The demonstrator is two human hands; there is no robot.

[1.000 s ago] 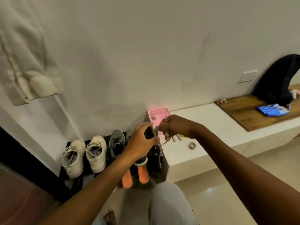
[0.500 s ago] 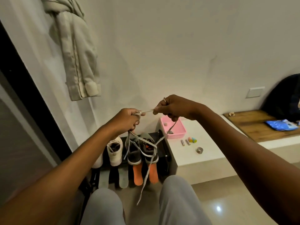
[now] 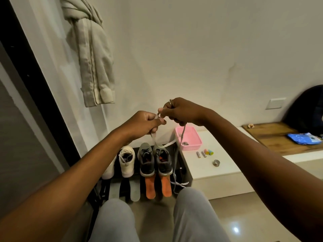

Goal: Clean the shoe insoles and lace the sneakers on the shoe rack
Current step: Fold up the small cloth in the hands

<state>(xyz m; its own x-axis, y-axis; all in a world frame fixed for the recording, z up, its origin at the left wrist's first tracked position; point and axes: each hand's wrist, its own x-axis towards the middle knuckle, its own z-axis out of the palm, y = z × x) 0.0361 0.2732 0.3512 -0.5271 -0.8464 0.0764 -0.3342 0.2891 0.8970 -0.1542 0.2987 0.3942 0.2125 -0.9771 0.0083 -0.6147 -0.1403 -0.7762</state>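
Observation:
My left hand (image 3: 143,124) and my right hand (image 3: 180,111) are raised close together above the shoe rack (image 3: 181,165), both pinching a pale grey shoelace (image 3: 154,137). The lace hangs from my hands down over the rack, and its loose end lies by my right knee. Below stand two dark grey sneakers (image 3: 146,160), the right one (image 3: 163,160) partly under the lace. A white sneaker (image 3: 126,160) stands to their left. Two orange insoles (image 3: 150,186) and a grey insole (image 3: 134,191) lie in front of the shoes.
A white ledge (image 3: 215,165) right of the rack carries a pink tray (image 3: 189,144), small batteries, erasers and a tape roll (image 3: 216,162). A wooden board (image 3: 279,137) with a blue packet and a dark bag lies farther right. A beige coat (image 3: 92,58) hangs on the wall.
My hands have risen from the rack with the lace, then drawn closer together. The lace's loose end has dropped from between my knees to beside the right knee.

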